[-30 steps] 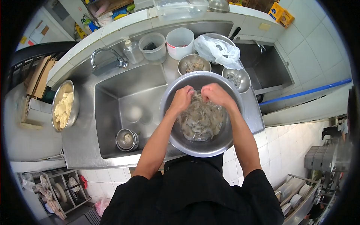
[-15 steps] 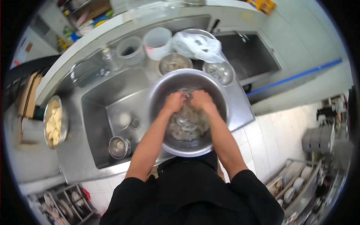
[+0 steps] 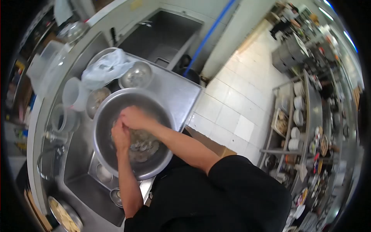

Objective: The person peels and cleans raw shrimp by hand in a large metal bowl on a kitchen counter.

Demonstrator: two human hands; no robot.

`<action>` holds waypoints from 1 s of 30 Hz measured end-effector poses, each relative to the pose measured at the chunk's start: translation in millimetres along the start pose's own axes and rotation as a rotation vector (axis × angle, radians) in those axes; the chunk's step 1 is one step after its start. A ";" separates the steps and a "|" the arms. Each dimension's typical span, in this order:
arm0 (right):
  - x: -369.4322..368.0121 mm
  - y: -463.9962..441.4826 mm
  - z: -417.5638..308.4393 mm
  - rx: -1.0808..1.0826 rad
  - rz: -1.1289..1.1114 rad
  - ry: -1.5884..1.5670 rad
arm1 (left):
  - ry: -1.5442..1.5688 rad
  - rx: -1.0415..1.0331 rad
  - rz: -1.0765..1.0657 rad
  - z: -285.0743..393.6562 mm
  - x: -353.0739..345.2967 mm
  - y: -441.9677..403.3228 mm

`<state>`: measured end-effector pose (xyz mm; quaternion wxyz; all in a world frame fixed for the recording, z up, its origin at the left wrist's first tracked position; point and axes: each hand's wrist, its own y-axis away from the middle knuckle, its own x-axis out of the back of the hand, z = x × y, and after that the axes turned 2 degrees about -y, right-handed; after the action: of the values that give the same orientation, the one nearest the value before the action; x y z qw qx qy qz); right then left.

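Observation:
A large steel bowl (image 3: 101,116) stands in front of me, holding water and grey, translucent pieces that look like raw shrimp (image 3: 143,147). Both my hands are over its far left part, close together and touching. My left hand (image 3: 121,133) is closed with its fingers curled. My right hand (image 3: 132,117) bends over it, also closed and slightly blurred by motion. Whatever is between the fingers is hidden. Just beyond the rim are a small steel bowl (image 3: 136,75) with greyish pieces and another small bowl (image 3: 96,101) with similar contents.
A sink (image 3: 87,189) lies left, with a bowl of pale yellow pieces (image 3: 63,216) beside it. A plastic bag (image 3: 106,69) and plastic tubs (image 3: 75,92) stand behind. Another sink (image 3: 162,34) is farther back. Right are tiled floor (image 3: 228,112), shelves (image 3: 288,127) and a distant person (image 3: 285,21).
The view has swung to the right, showing more floor and shelving. My hands, apart in the water before, have come together, with the right hand over the left.

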<state>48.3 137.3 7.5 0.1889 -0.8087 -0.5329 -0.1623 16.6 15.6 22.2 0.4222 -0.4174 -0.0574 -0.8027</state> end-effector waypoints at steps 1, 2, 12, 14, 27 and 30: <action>-1.1 1.2 -1.1 -0.016 0.038 -0.037 | -0.006 0.065 -0.010 -0.7 -1.1 0.3; -0.2 1.4 -1.7 -0.025 0.073 -0.075 | 0.006 0.045 -0.031 -2.9 -3.2 -0.5; 15.5 11.2 6.6 -0.064 0.017 -0.130 | 0.011 0.029 -0.001 -0.6 -13.3 -7.4; 14.0 12.6 7.3 -0.090 0.022 -0.112 | -0.004 0.004 -0.001 -2.6 -15.7 -5.6; 15.6 5.6 7.3 -0.052 -0.009 -0.077 | 0.071 -0.012 0.058 1.4 -7.4 -4.6; 16.6 4.9 9.4 -0.057 0.014 -0.128 | 0.018 0.038 0.025 -5.9 -7.8 -1.7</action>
<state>59.8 153.3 6.3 0.1323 -0.8261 -0.5335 -0.1243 14.0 18.9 13.2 0.4407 -0.4029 -0.0637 -0.7996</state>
